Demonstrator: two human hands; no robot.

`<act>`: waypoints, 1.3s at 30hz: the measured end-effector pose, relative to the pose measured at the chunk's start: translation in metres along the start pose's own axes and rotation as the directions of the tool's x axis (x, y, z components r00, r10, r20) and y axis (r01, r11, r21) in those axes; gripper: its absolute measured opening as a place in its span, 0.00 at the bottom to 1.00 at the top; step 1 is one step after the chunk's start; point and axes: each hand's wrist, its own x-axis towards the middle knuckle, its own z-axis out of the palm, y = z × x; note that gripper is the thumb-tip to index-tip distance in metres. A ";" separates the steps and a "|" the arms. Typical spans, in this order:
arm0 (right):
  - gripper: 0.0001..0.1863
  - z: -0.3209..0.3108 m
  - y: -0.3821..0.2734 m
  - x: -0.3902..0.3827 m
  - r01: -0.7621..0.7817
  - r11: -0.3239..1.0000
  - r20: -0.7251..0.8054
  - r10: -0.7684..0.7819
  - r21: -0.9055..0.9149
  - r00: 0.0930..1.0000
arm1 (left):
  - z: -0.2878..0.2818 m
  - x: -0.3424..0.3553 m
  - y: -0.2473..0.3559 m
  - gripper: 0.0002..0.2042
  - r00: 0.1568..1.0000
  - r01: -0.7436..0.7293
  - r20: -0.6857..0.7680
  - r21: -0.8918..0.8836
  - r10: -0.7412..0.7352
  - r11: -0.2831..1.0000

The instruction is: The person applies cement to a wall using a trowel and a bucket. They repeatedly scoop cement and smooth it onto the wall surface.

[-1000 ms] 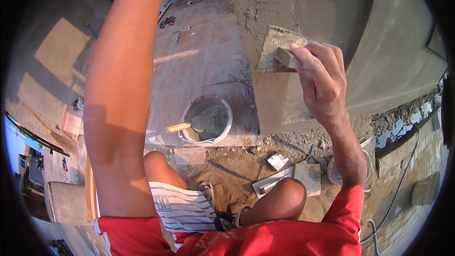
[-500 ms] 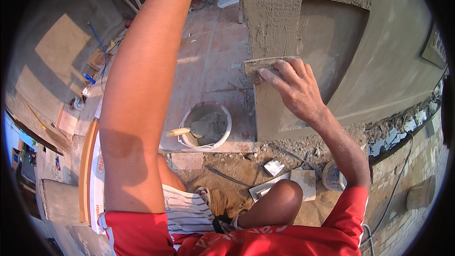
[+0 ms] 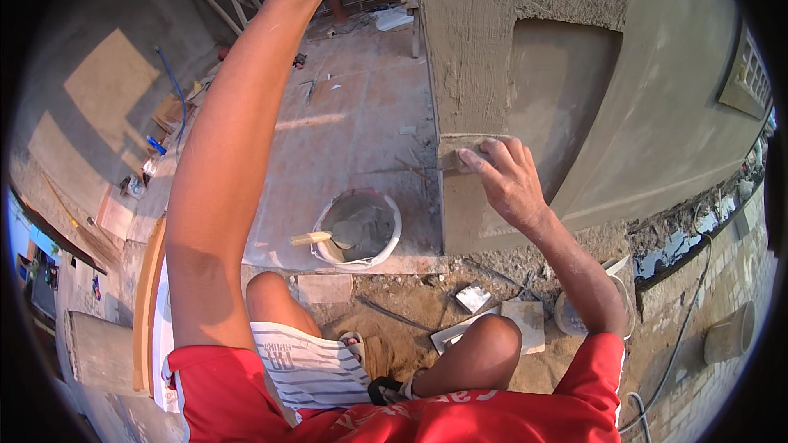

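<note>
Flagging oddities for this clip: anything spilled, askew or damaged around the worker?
The square tile and small pale block lie askew, unaligned with each other, in the sandy patch. Rubble lies along the foot of the plastered wall, jagged against its smooth side. The white bucket stands upright.

white-trimmed red short-sleeved shirt [image 3: 517, 410] | grey-striped white shorts [image 3: 316, 369] | strapped sandals [image 3: 352, 337], seemingly beige

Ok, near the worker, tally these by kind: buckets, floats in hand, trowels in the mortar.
Buckets: 3 (mortar bucket, partly hidden bucket, grey bucket at far right)
Plastering float in the right hand: 1
Trowel in the mortar bucket: 1
Total: 5
</note>
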 end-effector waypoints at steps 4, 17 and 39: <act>0.24 0.041 -0.032 -0.095 0.038 0.991 0.356 -0.081 0.125 0.931 | -0.072 -0.042 0.038 0.16 0.844 -0.399 0.428 0.097 0.324 0.912; 0.22 0.024 -0.046 -0.133 -0.282 0.893 0.307 0.175 0.349 0.935 | -0.114 -0.121 0.035 0.31 0.377 -0.491 0.905 0.015 0.197 0.871; 0.22 0.027 -0.054 -0.152 -0.365 0.838 0.306 0.252 0.406 0.918 | -0.126 -0.154 0.045 0.33 0.262 -0.515 0.943 -0.043 0.205 0.856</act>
